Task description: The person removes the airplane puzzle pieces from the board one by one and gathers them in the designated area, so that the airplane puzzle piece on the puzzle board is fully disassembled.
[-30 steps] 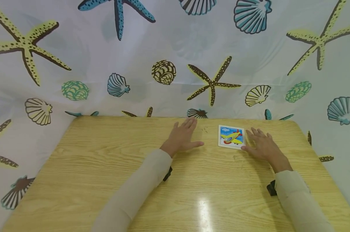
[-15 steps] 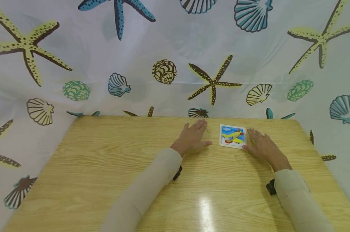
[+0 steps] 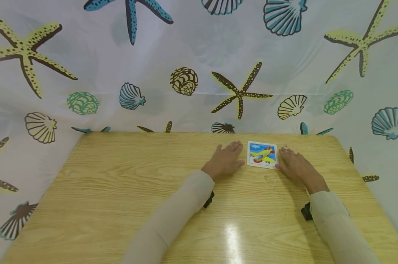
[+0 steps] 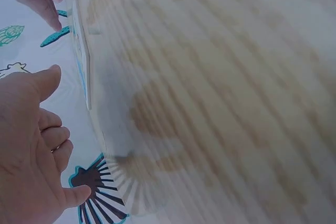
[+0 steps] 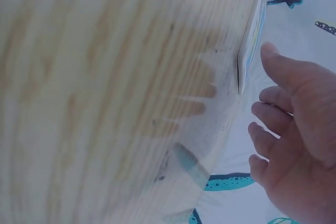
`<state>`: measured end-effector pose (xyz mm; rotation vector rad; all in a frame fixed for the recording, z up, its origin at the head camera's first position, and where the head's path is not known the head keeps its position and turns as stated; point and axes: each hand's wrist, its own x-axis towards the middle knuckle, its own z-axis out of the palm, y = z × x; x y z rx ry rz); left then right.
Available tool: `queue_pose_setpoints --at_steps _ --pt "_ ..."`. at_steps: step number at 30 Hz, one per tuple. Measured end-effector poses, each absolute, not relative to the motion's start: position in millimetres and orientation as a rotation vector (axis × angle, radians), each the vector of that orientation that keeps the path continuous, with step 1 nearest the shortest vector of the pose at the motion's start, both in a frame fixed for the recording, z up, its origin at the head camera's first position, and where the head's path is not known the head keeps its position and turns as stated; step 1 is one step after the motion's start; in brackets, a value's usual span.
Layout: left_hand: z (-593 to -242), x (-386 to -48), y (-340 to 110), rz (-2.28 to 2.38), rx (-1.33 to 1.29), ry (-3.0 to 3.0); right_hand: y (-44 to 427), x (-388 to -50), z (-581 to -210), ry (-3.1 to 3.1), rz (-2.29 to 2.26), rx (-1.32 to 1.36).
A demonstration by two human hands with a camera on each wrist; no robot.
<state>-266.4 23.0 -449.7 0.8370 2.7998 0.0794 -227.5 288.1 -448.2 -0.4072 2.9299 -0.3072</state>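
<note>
A square card or thin board with a white border and a yellow and red airplane picture (image 3: 262, 155) lies flat on the wooden table (image 3: 120, 176) near its far edge. Just left of it, in the head view, is my left hand (image 3: 223, 159), its fingers loosely extended. My right hand (image 3: 296, 165) is at the card's right side, thumb by the lower right corner; contact there cannot be told. Seen edge-on in the left wrist view, the card (image 4: 84, 51) is beyond the left hand (image 4: 29, 145). The right wrist view shows the card (image 5: 253, 35) near the thumb of the right hand (image 5: 304, 124).
A white cloth printed with starfish and shells (image 3: 159, 47) hangs behind the table's far edge and along both sides. Dark devices are on the undersides of the left wrist (image 3: 209, 200) and the right wrist (image 3: 306, 212). Light reflects off the tabletop near the front.
My left hand has moved right, toward the card, and its thumb and fingers are nearer the card's left edge. The right hand has barely shifted, and the card lies about where it was.
</note>
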Motion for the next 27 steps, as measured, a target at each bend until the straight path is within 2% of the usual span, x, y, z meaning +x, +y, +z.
queue_pose_setpoints --at_steps 12,27 --pt "-454 -258 43 -0.133 0.931 2.779 288 -227 -450 2.902 -0.303 -0.423" --pt "-455 -253 49 -0.150 0.914 2.720 286 -225 -453 2.928 -0.268 -0.454"
